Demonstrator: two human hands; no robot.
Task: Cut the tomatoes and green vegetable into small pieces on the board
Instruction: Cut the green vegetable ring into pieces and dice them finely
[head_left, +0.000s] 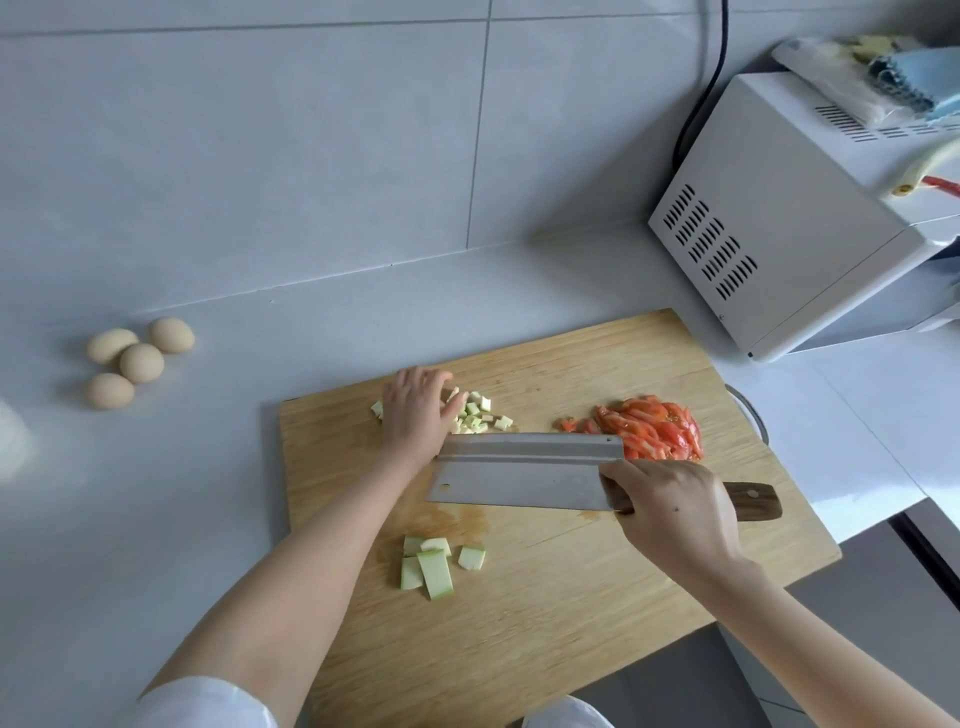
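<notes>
Board (571, 597) carries sliced tomatoes (654, 431), green vegetable dice (480, 413) and larger green strips (434, 569). Left hand (415, 415) rests loose-fingered on the green vegetable dice; right hand (675, 514) grips the cleaver (519, 478).

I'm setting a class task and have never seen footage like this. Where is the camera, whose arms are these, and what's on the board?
No machine here: a person works bare-handed, and the one camera sits on their head, looking down. The right hand grips a cleaver by its wooden handle over a wooden cutting board. The left hand rests on small green vegetable cubes. Larger green strips lie nearer the person; sliced tomato lies beyond the blade. Four eggs sit on the counter at left; a white microwave stands at right.
</notes>
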